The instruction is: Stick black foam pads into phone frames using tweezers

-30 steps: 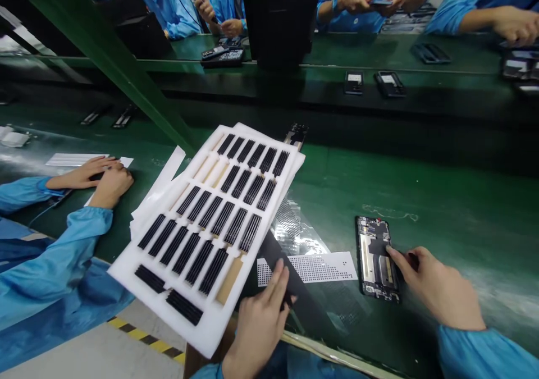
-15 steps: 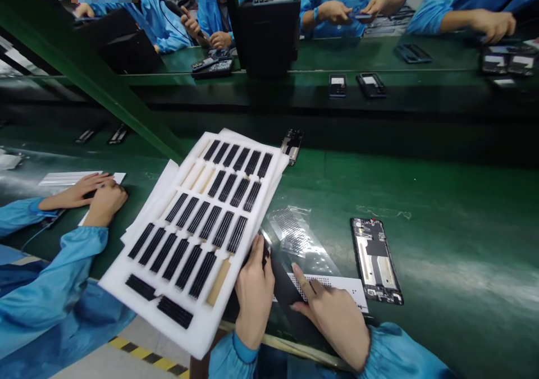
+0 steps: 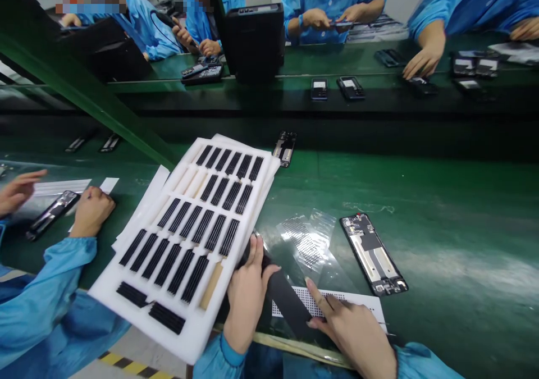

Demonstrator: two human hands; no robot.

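Observation:
My left hand (image 3: 247, 290) grips the upper part of a long flat black strip (image 3: 289, 297), close against the foam tray's right edge; its fingertips are partly lost against dark material. The strip slants across a white sheet with rows of dark dots (image 3: 342, 297). Over that sheet lies my right hand (image 3: 356, 329), index finger stretched out, thumb apart near the strip's lower end. Clear plastic film with small dots (image 3: 304, 241) lies just beyond. An opened phone body (image 3: 374, 254) rests to the right on the green bench.
A white foam tray (image 3: 101, 281) of black parts stands tilted at my left. Another person's hand (image 3: 93, 210) and a phone body (image 3: 53, 215) are farther left. A green post (image 3: 109, 95) slants overhead. Co-workers handle phones across the bench; another phone body (image 3: 285, 149) lies behind the tray.
The view has shifted slightly. My right hand has moved right and down with the dotted sheet, more of which shows. The left neighbour's hands have separated, and a co-worker across reaches to a phone.

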